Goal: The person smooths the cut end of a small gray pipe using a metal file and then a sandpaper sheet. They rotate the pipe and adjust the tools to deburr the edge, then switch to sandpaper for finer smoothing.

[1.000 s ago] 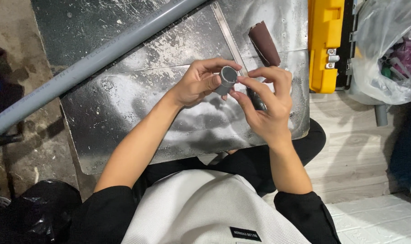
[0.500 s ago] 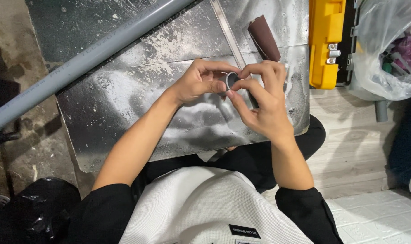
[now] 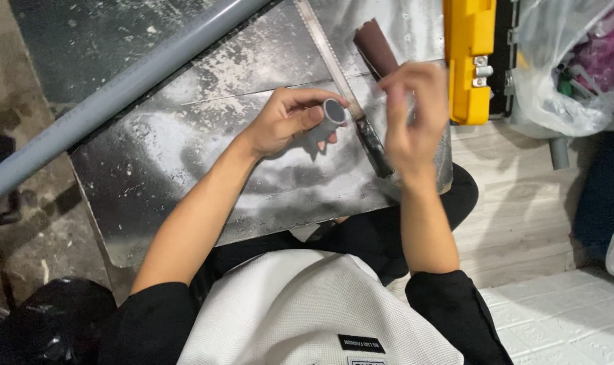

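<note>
From the head camera I see two bare hands over one dusty metal sheet [image 3: 185, 169]. My left hand [image 3: 280, 122] is wrapped around one short grey pipe piece [image 3: 329, 116], its open round end facing up — it sits above the middle of the sheet. My right hand [image 3: 411, 115] is blurred, lifted just beside the piece and apart from it, fingers loosely spread and holding nothing. One hand saw [image 3: 347, 88] lies on the sheet between the hands, one roll of brown sandpaper [image 3: 374, 47] beyond it. One long grey pipe [image 3: 117, 101] crosses diagonally — one yellow case [image 3: 470, 61] stands right.
</note>
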